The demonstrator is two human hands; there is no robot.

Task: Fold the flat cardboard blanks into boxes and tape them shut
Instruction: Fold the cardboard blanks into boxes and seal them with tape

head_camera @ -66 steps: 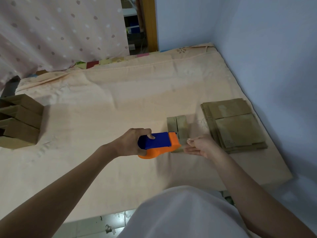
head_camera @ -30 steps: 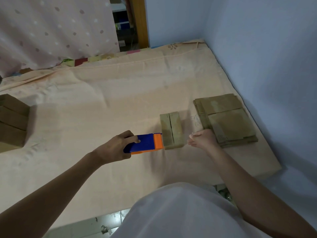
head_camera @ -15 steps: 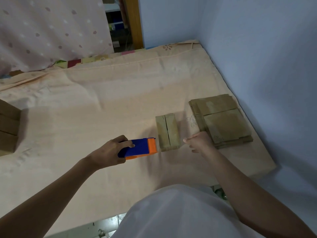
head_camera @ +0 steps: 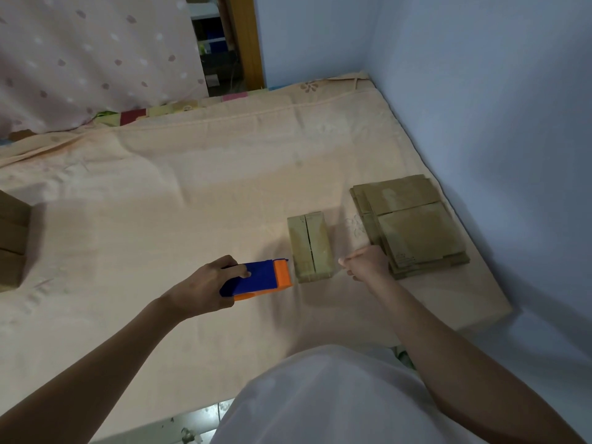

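Head view, low centre of the frame: left hand [head_camera: 205,288] wrapped around the blue-and-orange tape dispenser [head_camera: 258,279], thumb across its blue top, orange nose pointing right and stopping just short of the folded cardboard box [head_camera: 310,246]. Box standing on the peach bedsheet [head_camera: 179,203] at centre right, two top flaps meeting along a dark seam that runs away from the camera; whether tape covers that seam, impossible to tell. Right hand [head_camera: 366,262] just right of the box's near corner, fingers curled into a loose fist, thumb and forefinger tip pointing toward the box; whether anything thin is pinched between them, not clear. Directly behind that hand, at right of the frame near the blue wall [head_camera: 480,107], a stack of flat cardboard blanks [head_camera: 408,227], edges slightly fanned, topmost blank lying askew over the lower ones. At the left edge, cut off by the frame, a pile of finished boxes [head_camera: 12,241] stacked on the sheet, well apart from the working spot. Upper left, a pale dotted curtain [head_camera: 96,52]; beside it at top centre, a wooden door frame [head_camera: 245,40]. Bottom centre, a white garment [head_camera: 320,402] over the person's front.
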